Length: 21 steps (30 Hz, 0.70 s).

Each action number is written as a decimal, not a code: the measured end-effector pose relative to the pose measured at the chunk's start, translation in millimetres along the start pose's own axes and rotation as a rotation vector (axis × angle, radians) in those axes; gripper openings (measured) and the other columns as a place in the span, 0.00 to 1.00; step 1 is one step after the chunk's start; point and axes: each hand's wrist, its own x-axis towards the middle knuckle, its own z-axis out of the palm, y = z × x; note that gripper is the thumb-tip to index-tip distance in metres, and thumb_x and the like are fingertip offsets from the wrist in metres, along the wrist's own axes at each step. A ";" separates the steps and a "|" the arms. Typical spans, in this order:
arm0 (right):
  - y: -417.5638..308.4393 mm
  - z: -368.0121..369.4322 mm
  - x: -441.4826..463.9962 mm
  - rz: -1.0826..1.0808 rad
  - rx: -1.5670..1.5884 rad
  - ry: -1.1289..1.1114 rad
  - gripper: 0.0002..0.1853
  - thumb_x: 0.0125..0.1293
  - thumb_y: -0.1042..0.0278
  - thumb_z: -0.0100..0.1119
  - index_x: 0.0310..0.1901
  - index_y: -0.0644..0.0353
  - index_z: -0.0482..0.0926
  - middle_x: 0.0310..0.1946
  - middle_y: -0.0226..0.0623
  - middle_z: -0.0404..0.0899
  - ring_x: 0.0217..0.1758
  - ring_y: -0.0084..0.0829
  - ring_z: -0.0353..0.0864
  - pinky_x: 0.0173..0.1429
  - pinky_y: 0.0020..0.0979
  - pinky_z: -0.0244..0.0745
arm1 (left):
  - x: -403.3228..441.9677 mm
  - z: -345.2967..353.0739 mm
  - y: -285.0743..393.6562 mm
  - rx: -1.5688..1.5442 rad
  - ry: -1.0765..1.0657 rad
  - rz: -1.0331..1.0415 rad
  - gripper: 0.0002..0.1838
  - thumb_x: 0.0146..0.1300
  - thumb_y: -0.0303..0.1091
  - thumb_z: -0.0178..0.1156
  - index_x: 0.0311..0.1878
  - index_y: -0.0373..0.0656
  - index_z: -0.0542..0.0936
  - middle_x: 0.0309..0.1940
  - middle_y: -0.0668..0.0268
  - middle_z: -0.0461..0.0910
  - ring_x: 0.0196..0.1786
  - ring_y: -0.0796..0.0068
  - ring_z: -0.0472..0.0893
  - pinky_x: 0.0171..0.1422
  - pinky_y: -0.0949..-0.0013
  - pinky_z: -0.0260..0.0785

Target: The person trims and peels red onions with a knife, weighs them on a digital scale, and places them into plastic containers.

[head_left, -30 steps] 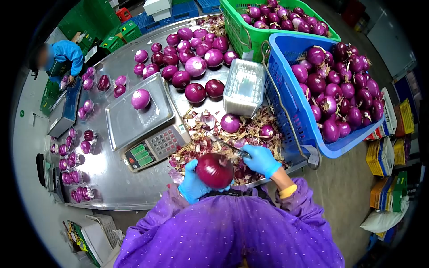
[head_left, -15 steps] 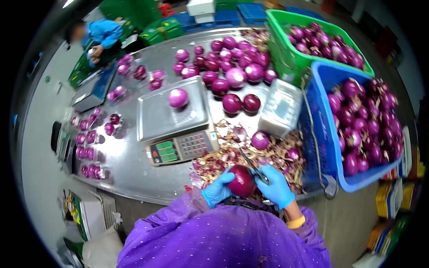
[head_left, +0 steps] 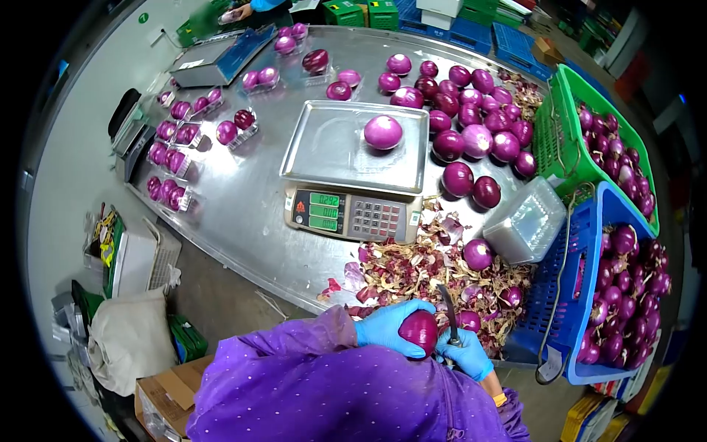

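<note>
Blue gloves cover both hands at the table's near edge. My left hand (head_left: pixel 390 327) is wrapped round a red onion (head_left: pixel 418 334), holding it in front of my body. Just right of it, my right hand (head_left: pixel 467 356) is closed on the handle of a small knife (head_left: pixel 448 309), whose dark blade points up and away. Beyond the hands lies a pile of onion skins (head_left: pixel 412 271), with a loose onion (head_left: pixel 477 254) on it. A digital scale (head_left: pixel 353 214) stands farther off, and one onion (head_left: pixel 383 132) rests on its pan.
Many peeled onions (head_left: pixel 471 114) sit on the metal table (head_left: pixel 243 243). Clear boxes (head_left: pixel 526 221) are stacked beside a blue crate (head_left: pixel 549 313) and a green crate (head_left: pixel 552 132), both filled with onions. Packed onion trays (head_left: pixel 236 129) stand at left. A person's sleeve (head_left: pixel 266 4) shows far back.
The view has turned left and tilted, so the table's contents appear shifted. Both hands still hold the onion and knife; the blade now stands more upright, apart from the onion.
</note>
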 end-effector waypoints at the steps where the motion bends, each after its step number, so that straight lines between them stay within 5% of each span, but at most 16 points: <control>1: 8.1 0.4 3.3 -0.058 -0.047 0.041 0.01 0.62 0.78 0.57 0.33 0.62 0.76 0.22 0.27 0.76 0.21 0.14 0.72 0.25 0.19 0.66 | 0.5 0.0 -1.9 -0.030 0.002 0.019 0.48 0.41 0.48 0.77 0.63 0.43 0.62 0.55 0.56 0.73 0.57 0.60 0.77 0.62 0.61 0.69; 5: 16.9 4.6 16.0 -0.173 -0.103 0.173 0.01 0.61 0.79 0.58 0.33 0.63 0.77 0.22 0.29 0.77 0.21 0.15 0.72 0.26 0.19 0.67 | 9.9 -14.8 -1.1 -0.057 -0.149 0.024 0.46 0.40 0.50 0.77 0.59 0.43 0.64 0.53 0.55 0.74 0.57 0.60 0.75 0.62 0.61 0.68; 10: -9.9 9.5 4.6 -0.037 0.023 0.095 0.01 0.61 0.80 0.57 0.34 0.63 0.77 0.23 0.32 0.79 0.21 0.18 0.75 0.25 0.19 0.69 | 33.4 -36.0 11.8 0.011 -0.454 0.053 0.44 0.39 0.50 0.78 0.59 0.43 0.71 0.51 0.58 0.75 0.56 0.62 0.75 0.62 0.62 0.66; 12: 0.3 11.3 6.6 -0.098 0.034 0.143 0.01 0.61 0.79 0.58 0.33 0.64 0.77 0.23 0.30 0.78 0.22 0.17 0.75 0.25 0.20 0.69 | 34.9 -32.9 9.6 0.082 -0.413 0.135 0.36 0.40 0.50 0.77 0.53 0.44 0.78 0.49 0.59 0.76 0.54 0.62 0.76 0.61 0.62 0.67; 16: 36.8 -0.9 28.9 -0.479 -0.841 0.652 0.05 0.57 0.72 0.61 0.33 0.63 0.77 0.24 0.42 0.80 0.27 0.34 0.80 0.32 0.35 0.73 | 35.6 -29.1 10.7 0.104 -0.480 0.109 0.32 0.41 0.48 0.77 0.50 0.44 0.80 0.48 0.59 0.77 0.53 0.61 0.77 0.60 0.62 0.67; 17: 37.2 -13.1 29.4 -0.356 -0.745 0.694 0.06 0.57 0.70 0.60 0.33 0.63 0.78 0.26 0.49 0.79 0.28 0.43 0.80 0.35 0.38 0.74 | 35.2 -27.4 8.7 0.086 -0.481 0.132 0.31 0.42 0.47 0.77 0.50 0.44 0.80 0.48 0.60 0.77 0.53 0.61 0.77 0.60 0.62 0.67; 20: 15.7 -43.3 19.2 -0.163 -0.587 0.673 0.09 0.60 0.76 0.60 0.42 0.65 0.76 0.40 0.45 0.82 0.40 0.36 0.82 0.43 0.35 0.76 | 32.1 -28.3 -9.6 -0.108 -0.364 0.064 0.30 0.45 0.45 0.75 0.51 0.43 0.79 0.50 0.61 0.77 0.55 0.64 0.77 0.63 0.62 0.67; 21: 19.9 -49.4 21.8 -0.301 -0.529 0.706 0.13 0.60 0.77 0.60 0.47 0.66 0.75 0.45 0.42 0.81 0.45 0.32 0.80 0.48 0.32 0.74 | 30.9 -29.3 -21.3 -0.251 -0.292 -0.003 0.29 0.46 0.43 0.74 0.52 0.43 0.79 0.51 0.61 0.77 0.56 0.65 0.76 0.64 0.62 0.66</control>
